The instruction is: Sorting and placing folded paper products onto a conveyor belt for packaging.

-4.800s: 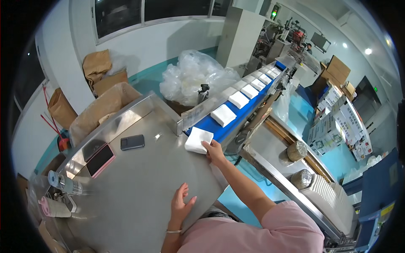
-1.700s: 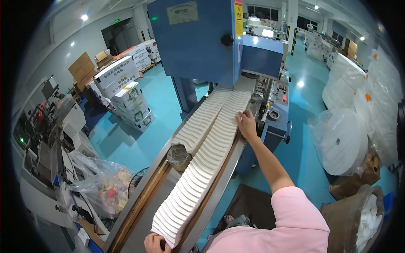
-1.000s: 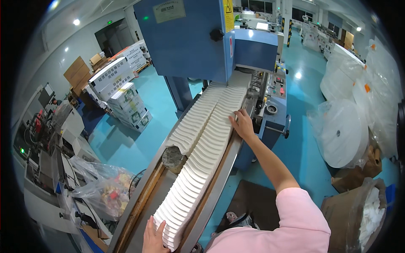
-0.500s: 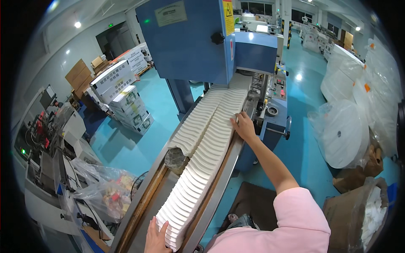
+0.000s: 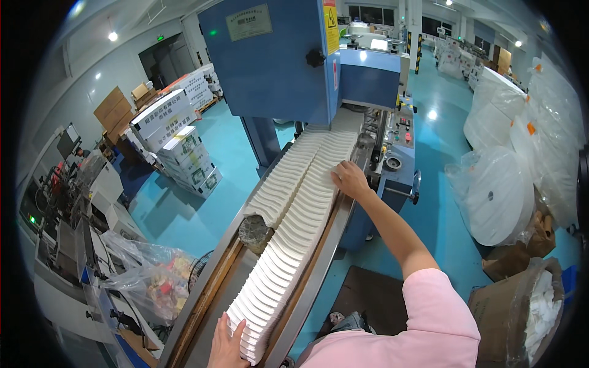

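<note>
Two flat, open hands hold your long white tissue row [image 5: 294,227]: left hand [image 5: 228,345] near, right hand [image 5: 350,179] far. Squeeze unevenly and the middle may buckle out of the metal tray [image 5: 319,270].

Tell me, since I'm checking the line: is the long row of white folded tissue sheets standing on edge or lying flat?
On edge: the white folded tissue sheets show thin upright ridges packed between left hand and right hand.

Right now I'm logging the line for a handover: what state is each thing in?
Right row of tissue: unbroken, held at both ends.
Left row: shorter, ends at a grey weight.
Left hand: flat against the near end.
Right hand: pressed into the far part.
</note>
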### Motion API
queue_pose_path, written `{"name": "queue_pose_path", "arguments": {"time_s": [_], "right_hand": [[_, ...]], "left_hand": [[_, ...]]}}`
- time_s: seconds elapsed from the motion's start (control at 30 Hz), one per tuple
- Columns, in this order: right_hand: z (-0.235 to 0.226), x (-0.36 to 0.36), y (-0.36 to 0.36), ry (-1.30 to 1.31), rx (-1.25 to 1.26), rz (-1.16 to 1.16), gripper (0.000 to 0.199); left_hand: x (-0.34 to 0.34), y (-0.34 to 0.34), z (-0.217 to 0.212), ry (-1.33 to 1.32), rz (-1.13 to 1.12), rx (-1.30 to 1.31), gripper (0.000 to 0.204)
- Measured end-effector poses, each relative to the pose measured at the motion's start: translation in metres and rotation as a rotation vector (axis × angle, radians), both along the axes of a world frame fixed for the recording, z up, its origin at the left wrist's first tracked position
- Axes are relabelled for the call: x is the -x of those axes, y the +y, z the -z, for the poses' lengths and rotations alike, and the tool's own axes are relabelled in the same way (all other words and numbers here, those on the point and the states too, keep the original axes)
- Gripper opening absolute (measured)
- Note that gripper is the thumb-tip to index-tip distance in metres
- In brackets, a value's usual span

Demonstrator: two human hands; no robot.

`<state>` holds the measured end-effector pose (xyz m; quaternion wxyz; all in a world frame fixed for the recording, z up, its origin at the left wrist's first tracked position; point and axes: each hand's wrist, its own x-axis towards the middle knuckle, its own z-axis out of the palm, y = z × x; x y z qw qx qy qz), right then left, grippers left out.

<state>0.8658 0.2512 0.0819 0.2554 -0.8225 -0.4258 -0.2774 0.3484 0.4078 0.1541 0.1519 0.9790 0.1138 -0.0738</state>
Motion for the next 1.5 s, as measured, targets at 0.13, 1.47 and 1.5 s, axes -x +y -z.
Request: {"name": "queue_pose_path", "arguments": {"time_s": [0.13, 1.47, 1.5], "right_hand": [[-0.014, -0.014, 0.005, 0.077, 0.091, -0.052, 0.026], [-0.066, 0.041, 0.059, 0.477, 0.521, -0.221, 0.090], [-0.073, 0.044, 0.057, 0.453, 0.506, -0.203, 0.089]], "left_hand": [[-0.005, 0.003, 0.000, 0.029, 0.052, -0.033, 0.098], [-0.040, 0.026, -0.002, -0.270, 0.477, -0.214, 0.031], [-0.037, 0.021, -0.010, -0.302, 0.474, -0.228, 0.032]]}}
